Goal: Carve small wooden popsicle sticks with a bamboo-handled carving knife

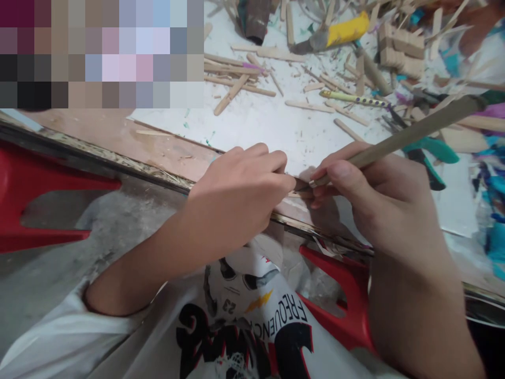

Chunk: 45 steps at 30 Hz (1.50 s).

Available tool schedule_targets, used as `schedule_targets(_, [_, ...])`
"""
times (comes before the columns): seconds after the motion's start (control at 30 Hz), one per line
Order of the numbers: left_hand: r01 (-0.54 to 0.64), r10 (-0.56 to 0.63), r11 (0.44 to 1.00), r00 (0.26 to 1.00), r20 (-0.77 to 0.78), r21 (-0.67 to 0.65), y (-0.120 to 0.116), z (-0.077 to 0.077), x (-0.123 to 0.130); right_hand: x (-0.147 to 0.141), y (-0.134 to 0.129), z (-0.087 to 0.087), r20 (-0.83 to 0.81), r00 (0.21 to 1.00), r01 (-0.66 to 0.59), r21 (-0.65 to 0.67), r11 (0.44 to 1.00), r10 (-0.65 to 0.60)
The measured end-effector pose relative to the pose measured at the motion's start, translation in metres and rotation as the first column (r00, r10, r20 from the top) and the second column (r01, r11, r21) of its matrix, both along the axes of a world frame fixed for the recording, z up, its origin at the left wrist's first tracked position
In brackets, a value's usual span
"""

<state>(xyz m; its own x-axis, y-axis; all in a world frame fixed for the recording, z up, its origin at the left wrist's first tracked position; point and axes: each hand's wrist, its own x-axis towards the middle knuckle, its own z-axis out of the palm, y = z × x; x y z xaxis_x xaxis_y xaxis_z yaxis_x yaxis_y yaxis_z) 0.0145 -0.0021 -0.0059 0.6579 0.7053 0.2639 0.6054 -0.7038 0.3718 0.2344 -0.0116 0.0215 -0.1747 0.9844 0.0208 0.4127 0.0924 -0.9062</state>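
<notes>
My right hand (379,195) grips a knife (414,131) with a long, round, greyish wooden handle, held slanted like a pen. Its small dark blade points left and touches or nearly touches a wooden craft stick (300,194) lying at the table's near edge. Curled into a fist, my left hand (248,184) holds that stick down; its fingers hide most of it. The two hands are close together, with the blade tip between them.
On the white board (260,126) lie loose craft sticks (232,95), a yellow-handled tool (335,37), a patterned yellow-green pen (355,98), teal-handled pliers (437,150) and a stack of sticks (400,50). Red plastic stools (39,184) stand below the table edge.
</notes>
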Motion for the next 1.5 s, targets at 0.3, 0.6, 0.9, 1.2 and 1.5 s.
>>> schedule_targets(0.3, [-0.002, 0.001, 1.0, 0.999, -0.04, -0.029, 0.001, 0.003, 0.0, 0.004, 0.0, 0.0, 0.222, 0.971, -0.114, 0.125, 0.986, 0.085])
schedule_targets(0.6, [0.001, -0.002, 1.0, 1.0, -0.021, -0.023, 0.0, 0.002, 0.0, 0.005, -0.003, -0.001, 0.214, 0.974, -0.109, 0.151, 0.982, 0.075])
schedule_targets(0.9, [0.054, -0.054, 0.997, 0.999, -0.007, 0.048, -0.001, 0.003, -0.003, 0.004, -0.018, 0.002, -0.023, 0.969, 0.243, 0.296, 0.924, -0.247])
schedule_targets(1.2, [0.043, -0.017, 0.987, 0.987, 0.161, -0.156, 0.001, 0.008, -0.011, 0.004, -0.045, -0.002, -0.064, 0.934, 0.355, 0.056, 0.933, -0.352])
schedule_targets(1.5, [0.0, 0.008, 0.995, 0.996, 0.086, -0.1, -0.001, 0.007, -0.007, -0.011, -0.032, -0.004, 0.057, 0.959, 0.27, 0.133, 0.954, -0.279])
